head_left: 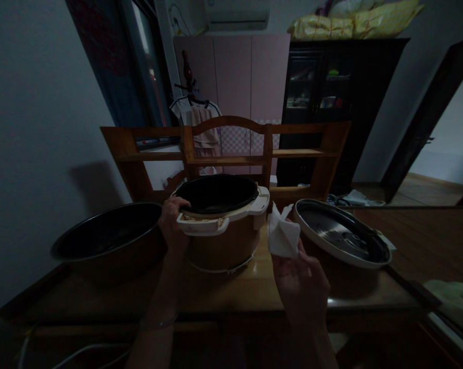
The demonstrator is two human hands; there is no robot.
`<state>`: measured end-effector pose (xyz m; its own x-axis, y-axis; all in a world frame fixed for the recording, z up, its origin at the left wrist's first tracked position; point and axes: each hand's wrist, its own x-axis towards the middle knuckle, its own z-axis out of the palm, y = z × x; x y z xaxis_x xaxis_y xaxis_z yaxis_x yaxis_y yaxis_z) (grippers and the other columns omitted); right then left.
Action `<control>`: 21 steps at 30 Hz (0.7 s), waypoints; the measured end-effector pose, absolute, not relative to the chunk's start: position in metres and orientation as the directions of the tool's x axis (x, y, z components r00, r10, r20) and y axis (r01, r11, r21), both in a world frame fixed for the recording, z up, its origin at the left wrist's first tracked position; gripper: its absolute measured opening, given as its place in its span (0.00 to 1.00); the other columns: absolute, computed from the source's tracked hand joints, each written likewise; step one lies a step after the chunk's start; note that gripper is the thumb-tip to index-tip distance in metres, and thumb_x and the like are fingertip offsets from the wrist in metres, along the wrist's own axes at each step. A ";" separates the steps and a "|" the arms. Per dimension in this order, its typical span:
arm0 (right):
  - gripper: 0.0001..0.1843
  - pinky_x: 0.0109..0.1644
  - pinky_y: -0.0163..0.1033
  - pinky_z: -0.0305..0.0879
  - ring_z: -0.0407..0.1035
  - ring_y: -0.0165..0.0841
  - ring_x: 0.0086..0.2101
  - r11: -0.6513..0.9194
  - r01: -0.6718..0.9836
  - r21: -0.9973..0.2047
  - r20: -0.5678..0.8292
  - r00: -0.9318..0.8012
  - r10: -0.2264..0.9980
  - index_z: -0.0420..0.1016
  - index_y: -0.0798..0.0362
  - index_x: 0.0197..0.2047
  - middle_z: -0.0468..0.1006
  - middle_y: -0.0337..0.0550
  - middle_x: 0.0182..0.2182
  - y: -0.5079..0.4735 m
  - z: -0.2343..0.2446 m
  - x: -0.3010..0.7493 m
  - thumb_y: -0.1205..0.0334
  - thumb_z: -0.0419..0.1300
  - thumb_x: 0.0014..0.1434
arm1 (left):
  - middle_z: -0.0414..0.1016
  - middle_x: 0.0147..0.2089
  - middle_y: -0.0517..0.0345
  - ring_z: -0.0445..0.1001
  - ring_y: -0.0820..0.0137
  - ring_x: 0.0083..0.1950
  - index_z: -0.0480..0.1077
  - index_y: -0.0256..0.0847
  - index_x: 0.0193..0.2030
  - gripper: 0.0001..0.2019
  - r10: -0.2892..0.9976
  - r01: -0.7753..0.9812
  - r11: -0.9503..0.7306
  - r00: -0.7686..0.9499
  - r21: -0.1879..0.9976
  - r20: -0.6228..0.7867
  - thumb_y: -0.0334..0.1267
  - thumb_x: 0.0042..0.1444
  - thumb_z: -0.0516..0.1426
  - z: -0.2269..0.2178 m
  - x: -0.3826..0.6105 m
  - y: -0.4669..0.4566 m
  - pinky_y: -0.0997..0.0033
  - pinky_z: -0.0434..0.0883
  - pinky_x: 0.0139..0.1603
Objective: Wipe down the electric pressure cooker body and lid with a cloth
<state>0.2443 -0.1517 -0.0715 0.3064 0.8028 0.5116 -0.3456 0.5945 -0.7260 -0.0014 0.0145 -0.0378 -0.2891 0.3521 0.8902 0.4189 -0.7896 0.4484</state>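
A rice cooker body point(223, 246) with a pale rim and a dark, round inside stands on the wooden desk. My left hand point(174, 218) grips its rim at the left, the fingers curled over the edge. To the right of the cooker, my right hand point(300, 274) holds up a folded white tissue point(283, 234), apart from the cooker. On the left rests a wide, dark inner pot point(112, 251), close beside my left hand. At the right the cooker's lid point(342, 236) lies with its shiny metal inner side facing up.
A wooden shelf unit point(227, 123) rises along the desk's back edge point(308, 197). Beyond it are a pink wardrobe point(233, 77), a dark cabinet point(342, 113) and clothes on a stand point(204, 123). A wall point(35, 128) borders the desk at the left.
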 end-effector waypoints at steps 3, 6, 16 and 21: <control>0.31 0.66 0.62 0.64 0.62 0.46 0.65 0.587 -0.350 -0.730 0.504 0.304 0.808 0.52 0.52 0.74 0.64 0.49 0.67 -0.153 -0.074 0.245 0.55 0.39 0.71 | 0.73 0.36 0.52 0.71 0.63 0.44 0.69 0.44 0.31 0.23 0.360 0.414 -0.791 -0.279 0.450 0.890 0.46 0.69 0.40 -0.037 -0.001 0.013 0.58 0.67 0.55; 0.30 0.64 0.60 0.67 0.64 0.46 0.64 0.596 -0.361 -0.717 0.463 0.393 0.795 0.58 0.52 0.72 0.68 0.51 0.65 -0.150 -0.074 0.244 0.56 0.47 0.69 | 0.72 0.36 0.53 0.70 0.63 0.43 0.69 0.44 0.30 0.22 0.358 0.395 -0.799 -0.292 0.453 0.887 0.46 0.69 0.41 -0.037 0.000 0.012 0.59 0.67 0.53; 0.23 0.50 0.50 0.72 0.75 0.48 0.49 0.451 0.410 -0.792 0.604 0.632 0.485 0.77 0.57 0.54 0.82 0.53 0.46 -0.146 -0.074 0.235 0.49 0.52 0.71 | 0.73 0.36 0.53 0.71 0.64 0.44 0.69 0.43 0.31 0.23 0.358 0.446 -0.769 -0.293 0.458 0.887 0.45 0.69 0.39 -0.037 -0.002 0.013 0.59 0.67 0.56; 0.32 0.71 0.59 0.52 0.43 0.45 0.72 0.557 0.737 -0.383 0.842 0.031 0.539 0.44 0.49 0.76 0.50 0.47 0.73 -0.114 -0.076 0.199 0.66 0.44 0.71 | 0.72 0.36 0.52 0.71 0.64 0.43 0.69 0.43 0.30 0.24 0.384 0.437 -0.762 -0.288 0.477 0.877 0.46 0.70 0.39 -0.037 -0.002 0.013 0.59 0.67 0.54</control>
